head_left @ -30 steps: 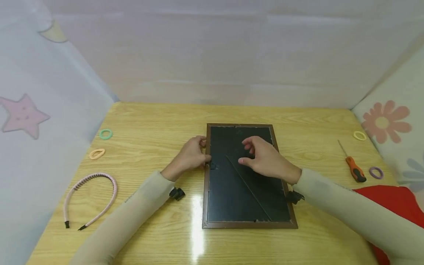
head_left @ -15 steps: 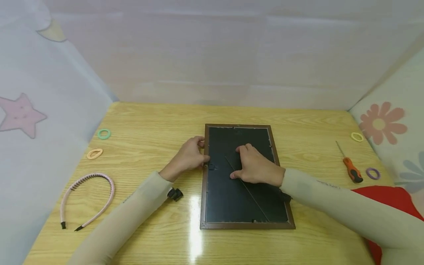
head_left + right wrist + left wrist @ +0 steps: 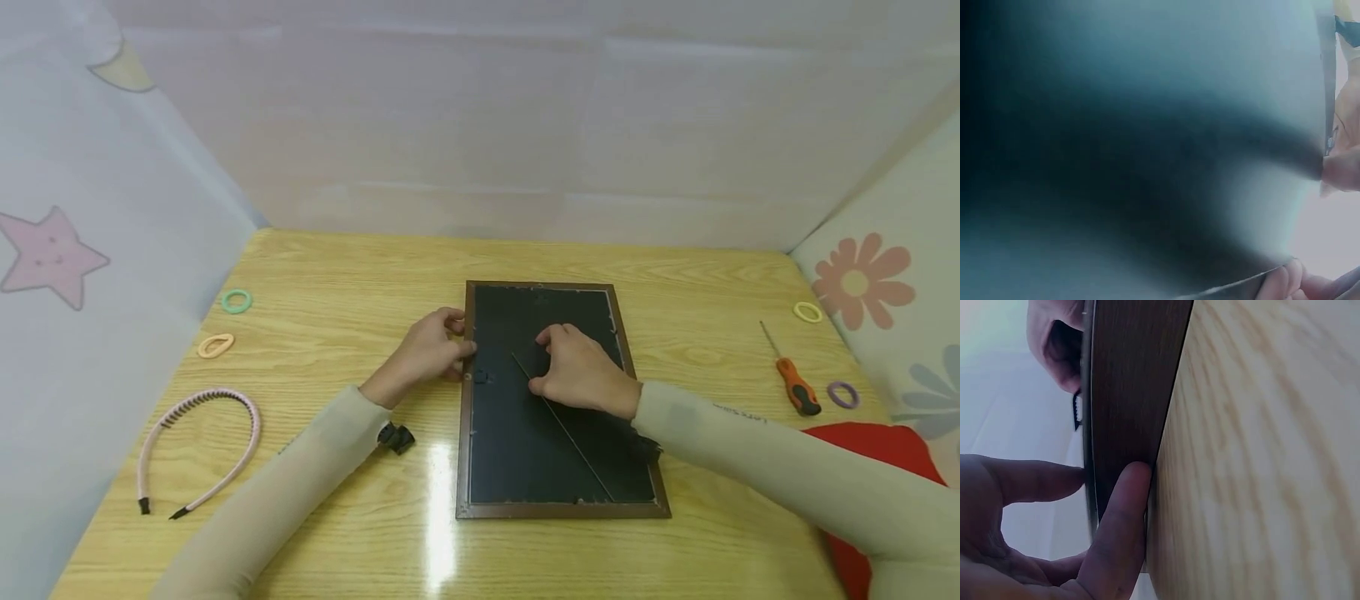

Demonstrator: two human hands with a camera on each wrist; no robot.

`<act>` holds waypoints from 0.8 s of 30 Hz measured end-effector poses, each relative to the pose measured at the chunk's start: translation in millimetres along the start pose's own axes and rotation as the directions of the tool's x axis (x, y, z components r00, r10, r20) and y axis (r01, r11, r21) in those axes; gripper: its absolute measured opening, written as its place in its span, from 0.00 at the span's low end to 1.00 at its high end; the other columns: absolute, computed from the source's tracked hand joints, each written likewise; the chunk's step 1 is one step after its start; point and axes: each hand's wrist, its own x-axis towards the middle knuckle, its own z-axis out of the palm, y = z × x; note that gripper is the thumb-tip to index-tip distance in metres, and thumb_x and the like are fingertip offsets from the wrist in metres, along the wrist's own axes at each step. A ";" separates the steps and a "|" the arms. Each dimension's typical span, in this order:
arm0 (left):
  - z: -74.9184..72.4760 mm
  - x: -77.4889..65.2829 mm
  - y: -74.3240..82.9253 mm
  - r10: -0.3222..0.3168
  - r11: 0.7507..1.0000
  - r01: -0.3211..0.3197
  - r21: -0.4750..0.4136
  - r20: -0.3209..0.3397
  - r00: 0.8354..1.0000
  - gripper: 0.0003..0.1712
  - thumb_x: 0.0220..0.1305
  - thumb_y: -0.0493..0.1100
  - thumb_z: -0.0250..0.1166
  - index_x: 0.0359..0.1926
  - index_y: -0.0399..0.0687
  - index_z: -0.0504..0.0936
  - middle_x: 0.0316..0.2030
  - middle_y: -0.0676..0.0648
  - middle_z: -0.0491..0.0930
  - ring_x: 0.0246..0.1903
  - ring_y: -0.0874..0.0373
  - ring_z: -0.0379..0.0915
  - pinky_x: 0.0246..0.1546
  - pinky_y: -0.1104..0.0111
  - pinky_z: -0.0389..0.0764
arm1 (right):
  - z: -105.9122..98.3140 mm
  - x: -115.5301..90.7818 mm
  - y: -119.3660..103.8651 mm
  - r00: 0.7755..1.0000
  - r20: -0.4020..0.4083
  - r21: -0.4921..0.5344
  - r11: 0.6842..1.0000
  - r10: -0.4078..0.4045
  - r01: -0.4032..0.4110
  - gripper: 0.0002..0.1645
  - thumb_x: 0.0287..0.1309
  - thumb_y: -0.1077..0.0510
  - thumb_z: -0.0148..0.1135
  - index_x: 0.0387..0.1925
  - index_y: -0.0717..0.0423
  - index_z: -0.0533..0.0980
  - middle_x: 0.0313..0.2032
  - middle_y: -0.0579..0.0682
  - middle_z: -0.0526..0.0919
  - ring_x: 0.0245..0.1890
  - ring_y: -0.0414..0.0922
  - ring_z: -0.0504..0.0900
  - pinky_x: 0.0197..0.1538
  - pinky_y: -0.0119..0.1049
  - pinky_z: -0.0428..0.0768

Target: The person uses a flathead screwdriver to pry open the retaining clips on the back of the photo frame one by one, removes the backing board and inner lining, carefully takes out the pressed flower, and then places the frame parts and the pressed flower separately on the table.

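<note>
A picture frame [image 3: 466, 450] with a brown rim lies on the table, its black backing board [image 3: 510, 450] facing up. My left hand [image 3: 433, 346] holds the rim's left edge. In the left wrist view its thumb [image 3: 1047, 480] touches the upper edge and a finger [image 3: 1124, 512] lies along the side. My right hand [image 3: 585, 371] is over the middle of the backing, thumb and fingers bent and apart. A thin diagonal edge [image 3: 577, 450] runs across the board beneath it. Whether the right fingertips grip that piece is hidden; the right wrist view is mostly dark and blurred.
A pink headband [image 3: 253, 433], a green ring [image 3: 237, 301] and an orange ring [image 3: 216, 346] lie on the left of the table. On the right are a screwdriver [image 3: 799, 390], a yellow ring [image 3: 807, 312], a purple ring [image 3: 843, 395] and red cloth [image 3: 885, 446].
My right hand has come down and slightly nearer over the board, its thumb now at the diagonal edge. The left hand has stayed at the frame's left edge.
</note>
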 end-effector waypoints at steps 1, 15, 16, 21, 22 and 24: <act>-1.1 0.0 -0.7 -0.003 1.000 0.003 -0.013 0.006 1.000 0.37 0.69 0.42 0.64 0.75 0.46 0.61 0.64 0.45 0.69 0.35 0.51 0.84 0.35 0.62 0.91 | 0.0 -0.5 -1.0 1.000 -0.006 0.013 1.000 0.004 -0.004 0.36 0.52 0.47 0.72 0.60 0.58 0.73 0.50 0.54 0.78 0.46 0.49 0.79 0.47 0.45 0.82; -7.7 2.9 -2.1 -0.030 0.988 0.030 -0.153 0.006 1.000 0.29 0.74 0.48 0.54 0.71 0.42 0.68 0.59 0.38 0.76 0.39 0.50 0.81 0.34 0.58 0.91 | -13.5 -20.3 2.7 0.982 -0.181 0.239 0.966 -0.051 0.094 0.35 0.48 0.51 0.76 0.58 0.54 0.75 0.46 0.49 0.79 0.43 0.46 0.76 0.48 0.39 0.77; -7.0 2.7 -1.6 -0.026 0.994 0.026 -0.110 0.001 1.000 0.30 0.73 0.48 0.57 0.72 0.43 0.67 0.59 0.39 0.77 0.39 0.50 0.82 0.35 0.59 0.91 | -15.1 -22.2 3.5 0.979 -0.195 0.251 0.963 -0.053 0.102 0.35 0.48 0.51 0.77 0.58 0.54 0.75 0.45 0.49 0.79 0.43 0.45 0.75 0.47 0.38 0.77; -3.6 0.6 1.7 0.035 0.980 -0.026 0.198 -0.042 0.999 0.42 0.63 0.51 0.69 0.73 0.43 0.65 0.60 0.44 0.77 0.39 0.53 0.84 0.43 0.63 0.88 | -21.9 -32.1 7.1 0.964 -0.259 0.278 0.950 -0.066 0.140 0.35 0.48 0.54 0.77 0.59 0.54 0.75 0.45 0.49 0.78 0.41 0.44 0.74 0.43 0.33 0.76; -2.9 0.1 2.1 0.047 0.969 -0.034 0.244 -0.050 0.998 0.44 0.62 0.52 0.71 0.73 0.43 0.65 0.59 0.44 0.77 0.40 0.54 0.83 0.45 0.63 0.87 | -23.1 -34.0 7.6 0.959 -0.276 0.278 0.949 -0.069 0.148 0.35 0.48 0.55 0.77 0.59 0.54 0.75 0.46 0.49 0.78 0.41 0.44 0.74 0.43 0.32 0.76; -1.7 -0.4 2.7 0.056 0.954 -0.035 0.297 -0.062 0.997 0.46 0.60 0.51 0.72 0.74 0.43 0.64 0.58 0.45 0.77 0.42 0.54 0.82 0.49 0.62 0.85 | -26.1 -37.8 8.3 0.948 -0.310 0.286 0.943 -0.076 0.169 0.35 0.47 0.56 0.78 0.59 0.54 0.75 0.46 0.49 0.78 0.41 0.44 0.74 0.42 0.29 0.76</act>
